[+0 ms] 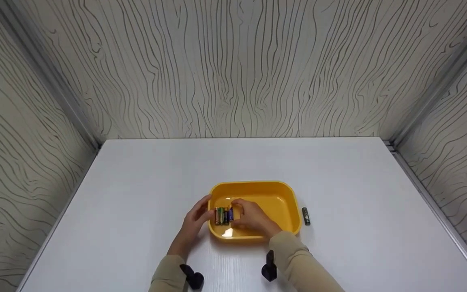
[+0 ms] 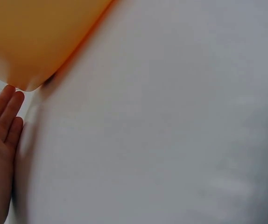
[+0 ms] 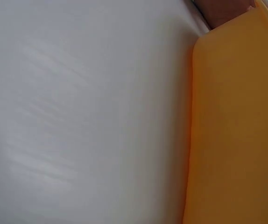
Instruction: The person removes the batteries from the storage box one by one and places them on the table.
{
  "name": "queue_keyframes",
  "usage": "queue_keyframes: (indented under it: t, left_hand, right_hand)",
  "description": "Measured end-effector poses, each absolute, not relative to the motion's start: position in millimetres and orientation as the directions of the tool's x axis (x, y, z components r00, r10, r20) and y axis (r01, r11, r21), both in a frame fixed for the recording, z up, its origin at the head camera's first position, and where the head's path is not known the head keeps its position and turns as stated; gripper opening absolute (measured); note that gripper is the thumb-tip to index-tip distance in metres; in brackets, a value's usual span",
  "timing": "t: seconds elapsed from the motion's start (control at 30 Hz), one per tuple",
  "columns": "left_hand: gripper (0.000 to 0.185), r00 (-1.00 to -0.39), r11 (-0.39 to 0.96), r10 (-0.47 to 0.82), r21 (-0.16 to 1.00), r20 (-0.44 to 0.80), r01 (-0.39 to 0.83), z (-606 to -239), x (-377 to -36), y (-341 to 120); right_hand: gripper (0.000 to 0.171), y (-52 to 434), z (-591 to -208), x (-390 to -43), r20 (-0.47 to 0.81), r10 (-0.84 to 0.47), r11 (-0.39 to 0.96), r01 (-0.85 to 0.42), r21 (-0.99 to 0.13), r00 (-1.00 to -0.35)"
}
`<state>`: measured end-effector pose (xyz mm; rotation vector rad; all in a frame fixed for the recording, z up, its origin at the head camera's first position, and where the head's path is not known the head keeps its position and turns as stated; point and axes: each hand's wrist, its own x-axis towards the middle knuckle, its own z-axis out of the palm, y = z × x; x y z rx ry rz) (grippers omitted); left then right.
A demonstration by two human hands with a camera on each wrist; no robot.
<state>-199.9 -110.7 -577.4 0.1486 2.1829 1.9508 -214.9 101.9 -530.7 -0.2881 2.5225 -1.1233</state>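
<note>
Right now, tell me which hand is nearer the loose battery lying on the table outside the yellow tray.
Right. The right hand is inside the yellow tray, left of the loose battery; the left hand is beyond the tray's far side.

Two bare hands, beige long sleeves, black wrist cams.

Left hand (image 1: 195, 222) & right hand (image 1: 253, 217): no gloves, rings or watch visible. Both forearms in plain beige/tan long sleeves (image 1: 298, 259), soft fabric w/ loose folds, no print or logo, cuffs ending just at the wrists. Small black device (image 1: 193, 277) sits under left sleeve, a similar black device (image 1: 269, 267) by right sleeve; rounded, matte, no cables seen. Left wrist view shows only straight fingers (image 2: 5, 112), nothing worn.
</note>
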Motion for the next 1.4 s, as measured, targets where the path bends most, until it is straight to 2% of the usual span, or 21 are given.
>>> queue_keyframes:
  t: [0.57, 0.83, 1.3, 1.4]
  left_hand:
    - [0.055, -0.969, 0.090, 0.208, 0.989, -0.133, -0.116, -574.5, -199.3, -111.9]
    - [0.058, -0.972, 0.085, 0.217, 0.994, -0.087, -0.070, -576.2, -199.8, -111.8]
    - [0.058, -0.972, 0.088, 0.219, 0.994, -0.083, -0.065, -575.8, -199.7, -111.3]
    - [0.058, -0.972, 0.091, 0.220, 0.994, -0.081, -0.063, -575.2, -199.1, -110.9]
  right_hand:
    - [0.055, 95.4, -531.8, -214.8, -0.231, -0.313, 0.692, -0.055, -0.719, -0.921]
    - [0.053, 97.2, -530.2, -214.5, -0.193, -0.334, 0.700, -0.105, -0.707, -0.923]
    - [0.054, 101.9, -522.1, -213.0, -0.272, -0.311, 0.675, -0.010, -0.738, -0.911]
    - [0.055, 103.1, -517.3, -212.1, -0.260, -0.331, 0.668, -0.031, -0.744, -0.907]
